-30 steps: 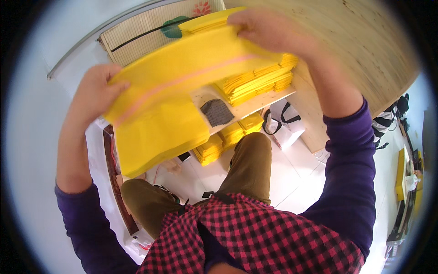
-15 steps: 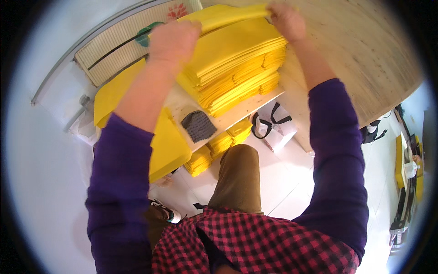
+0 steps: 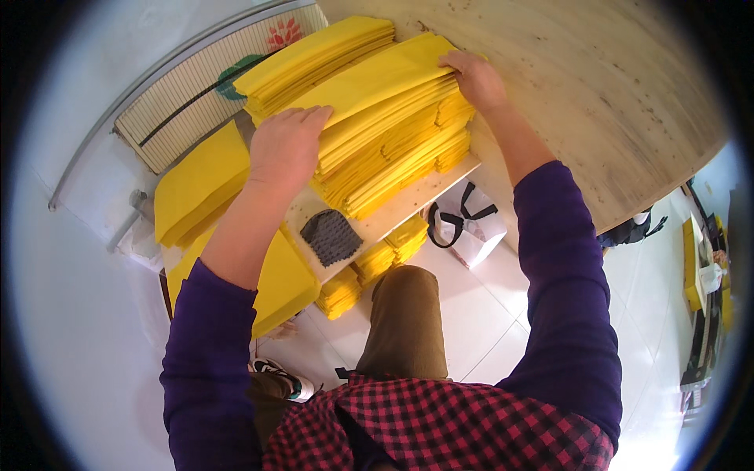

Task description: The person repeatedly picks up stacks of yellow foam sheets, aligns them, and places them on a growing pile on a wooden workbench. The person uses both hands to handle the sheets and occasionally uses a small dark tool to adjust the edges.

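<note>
Before me stands a tall stack of folded yellow sheets (image 3: 393, 133), fabric-like, with layered edges facing me. A long yellow folded sheet (image 3: 377, 74) lies across its top. My left hand (image 3: 289, 141) grips the left end of this sheet, fingers curled over the edge. At the opposite end, my right hand (image 3: 474, 77) pinches the right corner, thumb tucked out of sight. Just behind lies another pile of folded yellow sheets (image 3: 314, 59). To the left of my left forearm are more yellow sheets (image 3: 203, 184), partly covered by the arm.
A grey textured pad (image 3: 331, 237) rests on the pale wooden shelf (image 3: 385, 224). Lower down are yellow bundles (image 3: 369, 271) and a white bag with black handles (image 3: 471, 224). A wooden board (image 3: 605, 102) rises at right; a slatted mat (image 3: 188, 106) is behind left.
Both hands have come down and nearer to me, laying the held yellow sheet onto the near stack. The pile behind is now in plain view.
</note>
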The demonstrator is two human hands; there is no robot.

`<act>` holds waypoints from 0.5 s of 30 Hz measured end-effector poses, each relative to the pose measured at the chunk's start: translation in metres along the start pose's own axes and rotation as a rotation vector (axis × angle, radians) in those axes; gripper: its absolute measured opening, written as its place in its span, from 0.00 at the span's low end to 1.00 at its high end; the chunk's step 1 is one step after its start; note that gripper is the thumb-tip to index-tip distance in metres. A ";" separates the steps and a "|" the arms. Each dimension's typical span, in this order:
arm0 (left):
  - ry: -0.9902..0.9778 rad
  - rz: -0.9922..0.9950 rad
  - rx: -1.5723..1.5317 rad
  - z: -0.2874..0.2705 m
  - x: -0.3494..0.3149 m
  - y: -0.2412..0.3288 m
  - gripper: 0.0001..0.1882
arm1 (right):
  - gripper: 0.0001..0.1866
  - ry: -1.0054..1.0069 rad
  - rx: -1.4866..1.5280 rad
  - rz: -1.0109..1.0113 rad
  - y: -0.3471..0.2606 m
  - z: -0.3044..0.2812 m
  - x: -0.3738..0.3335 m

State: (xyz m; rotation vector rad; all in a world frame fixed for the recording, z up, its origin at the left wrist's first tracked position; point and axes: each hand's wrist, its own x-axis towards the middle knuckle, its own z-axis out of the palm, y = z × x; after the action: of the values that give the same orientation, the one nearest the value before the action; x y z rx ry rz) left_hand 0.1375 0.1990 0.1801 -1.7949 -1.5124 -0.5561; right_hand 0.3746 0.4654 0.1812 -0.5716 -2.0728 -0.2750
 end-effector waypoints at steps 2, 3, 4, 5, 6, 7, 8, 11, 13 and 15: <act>0.033 0.029 -0.012 -0.001 -0.001 0.001 0.16 | 0.17 -0.044 0.005 -0.022 0.007 0.003 0.004; 0.013 0.026 0.000 -0.001 -0.002 0.002 0.16 | 0.17 -0.046 -0.017 -0.045 0.011 0.005 0.007; 0.000 0.023 0.007 -0.001 -0.002 0.004 0.16 | 0.17 -0.048 -0.040 -0.067 0.014 0.008 0.009; 0.001 0.028 0.009 0.000 -0.003 0.004 0.17 | 0.17 -0.049 -0.064 -0.090 0.018 0.010 0.011; -0.019 0.019 0.000 0.000 -0.004 0.005 0.17 | 0.17 -0.074 -0.057 -0.088 0.021 0.012 0.013; -0.025 0.017 -0.014 0.001 -0.005 0.005 0.17 | 0.18 -0.100 -0.050 -0.087 0.023 0.014 0.015; -0.021 0.020 -0.034 0.001 -0.006 0.006 0.18 | 0.19 -0.158 -0.059 -0.041 0.025 0.015 0.017; -0.047 0.015 -0.015 0.004 -0.008 0.005 0.20 | 0.22 -0.217 -0.094 -0.048 0.029 0.018 0.019; -0.062 0.011 -0.017 0.005 -0.010 0.004 0.22 | 0.23 -0.252 -0.100 -0.006 0.030 0.020 0.020; -0.089 0.000 -0.043 0.006 -0.013 0.002 0.23 | 0.25 -0.281 -0.122 -0.011 0.031 0.021 0.019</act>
State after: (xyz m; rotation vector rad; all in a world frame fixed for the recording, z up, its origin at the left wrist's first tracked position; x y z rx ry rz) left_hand 0.1359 0.1943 0.1665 -1.8744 -1.5712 -0.5182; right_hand 0.3655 0.5061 0.1855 -0.7067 -2.3421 -0.3457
